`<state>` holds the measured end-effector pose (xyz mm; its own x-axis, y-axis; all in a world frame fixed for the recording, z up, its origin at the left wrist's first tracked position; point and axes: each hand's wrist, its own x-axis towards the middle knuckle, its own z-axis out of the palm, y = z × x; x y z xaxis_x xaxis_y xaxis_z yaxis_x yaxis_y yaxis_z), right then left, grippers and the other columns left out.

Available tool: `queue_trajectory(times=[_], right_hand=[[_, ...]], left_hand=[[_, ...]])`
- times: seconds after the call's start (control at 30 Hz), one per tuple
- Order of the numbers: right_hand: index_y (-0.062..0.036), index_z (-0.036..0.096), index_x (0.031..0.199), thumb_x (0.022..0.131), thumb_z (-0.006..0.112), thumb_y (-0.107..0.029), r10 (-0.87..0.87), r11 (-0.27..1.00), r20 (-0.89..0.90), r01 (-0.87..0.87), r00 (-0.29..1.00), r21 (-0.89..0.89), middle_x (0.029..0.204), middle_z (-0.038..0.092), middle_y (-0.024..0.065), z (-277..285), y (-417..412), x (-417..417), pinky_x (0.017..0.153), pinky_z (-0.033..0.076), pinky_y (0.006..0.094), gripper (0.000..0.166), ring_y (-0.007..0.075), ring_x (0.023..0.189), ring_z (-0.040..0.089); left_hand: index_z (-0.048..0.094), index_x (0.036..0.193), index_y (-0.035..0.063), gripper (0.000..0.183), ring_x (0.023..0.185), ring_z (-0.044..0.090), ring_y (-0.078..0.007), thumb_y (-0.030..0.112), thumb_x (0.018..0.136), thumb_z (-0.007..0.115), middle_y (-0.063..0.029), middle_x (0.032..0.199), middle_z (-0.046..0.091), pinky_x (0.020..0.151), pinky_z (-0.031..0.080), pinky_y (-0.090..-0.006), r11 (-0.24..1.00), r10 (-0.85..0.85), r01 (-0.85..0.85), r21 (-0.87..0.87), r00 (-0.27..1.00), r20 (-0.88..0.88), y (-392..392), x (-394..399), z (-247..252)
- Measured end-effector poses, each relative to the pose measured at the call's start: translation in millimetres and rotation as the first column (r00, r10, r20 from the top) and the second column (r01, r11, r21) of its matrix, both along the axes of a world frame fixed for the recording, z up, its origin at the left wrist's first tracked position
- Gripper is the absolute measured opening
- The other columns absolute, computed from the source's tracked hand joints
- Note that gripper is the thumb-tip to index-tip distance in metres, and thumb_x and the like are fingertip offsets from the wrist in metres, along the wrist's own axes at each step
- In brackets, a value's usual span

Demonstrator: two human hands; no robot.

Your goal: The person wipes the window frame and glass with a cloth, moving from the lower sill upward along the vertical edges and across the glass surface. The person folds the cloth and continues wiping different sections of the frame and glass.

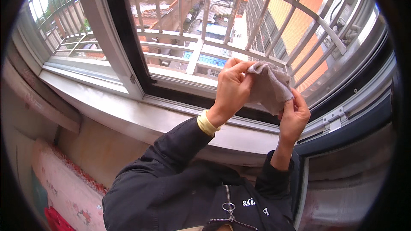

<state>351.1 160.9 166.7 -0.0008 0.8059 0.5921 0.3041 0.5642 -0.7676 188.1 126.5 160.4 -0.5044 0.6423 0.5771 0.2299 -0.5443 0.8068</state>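
Observation:
A greyish cloth (268, 86) hangs between my two hands in front of the open window. My left hand (232, 86) pinches its upper left edge between thumb and fingers. Lower down on the right, my right hand (294, 112) grips the cloth's other edge. The fabric is folded and bunched along the top, and it hides part of the window frame behind it. Below both wrists runs the white windowsill (179, 123).
Metal security bars (205, 9) curve outside the window. An opened dark-framed sash (300, 160) with a metal hinge (334, 117) stands at the right. On the left are a closed window pane (83, 57) and a pink floral cover (74, 189) at lower left.

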Motion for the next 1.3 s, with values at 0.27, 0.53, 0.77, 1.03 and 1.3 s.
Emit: queue_trajectory(times=[0.27,0.53,0.77,1.03,1.3], right_hand=[[0.0032,0.045,0.131,0.097,0.044,-0.004,0.461,0.860,-0.529,-0.506,0.713,0.069,0.105,0.063,0.0179,-2,11,-45,0.068,0.057,0.0278,0.035,0.0188,0.089,0.066],[-0.0022,0.025,0.137,0.096,0.049,-0.005,0.182,0.799,0.078,-0.194,0.980,0.570,0.118,0.053,0.0196,-54,35,-61,0.099,0.044,0.0411,0.048,0.0290,0.119,0.050],[-0.0054,0.051,0.117,0.086,0.060,-0.006,-0.118,0.689,0.486,-0.281,0.866,0.668,0.121,0.053,0.0192,-31,41,-50,0.109,0.028,0.0544,0.032,0.0400,0.119,0.048],[-0.0050,0.048,0.134,0.081,0.059,-0.006,-0.422,0.656,0.562,-0.188,0.711,0.731,0.138,0.046,0.0152,-33,48,-45,0.114,0.009,0.0587,0.054,0.0347,0.134,0.035],[-0.0046,0.047,0.136,0.081,0.058,-0.009,-0.324,0.622,0.514,-0.230,0.794,0.748,0.138,0.046,0.0153,-7,58,-58,0.114,0.013,0.0573,0.056,0.0392,0.134,0.032]], left_hand=[[0.052,0.126,-0.0007,0.036,0.079,0.063,-0.0119,-0.006,0.091,0.050,-0.0073,0.104,0.049,0.066,0.051,-0.0202,0.948,-0.129,0.059,0.312,0.969,0.209,22,-6,-9],[0.039,0.110,0.0059,0.035,0.130,0.035,-0.0459,-0.003,0.082,0.057,-0.0214,0.120,0.039,0.108,0.033,-0.0493,0.826,0.355,0.018,0.563,0.759,-0.545,37,-14,-44],[0.035,0.144,0.0146,0.070,0.145,0.004,-0.0366,0.026,0.083,0.067,-0.0158,0.153,0.019,0.116,-0.002,-0.0556,0.793,0.571,-0.377,0.479,0.183,-0.801,48,-28,-49],[0.037,0.144,0.0111,0.055,0.147,0.008,-0.0287,0.017,0.091,0.049,-0.0123,0.155,0.021,0.119,-0.001,-0.0434,0.812,0.503,-0.403,0.423,0.116,-0.856,48,-33,-43],[0.037,0.143,0.0044,0.057,0.146,0.011,-0.0321,0.007,0.087,0.049,-0.0174,0.154,0.023,0.119,0.010,-0.0425,0.810,0.501,-0.384,0.444,0.059,-0.863,40,-51,2]])
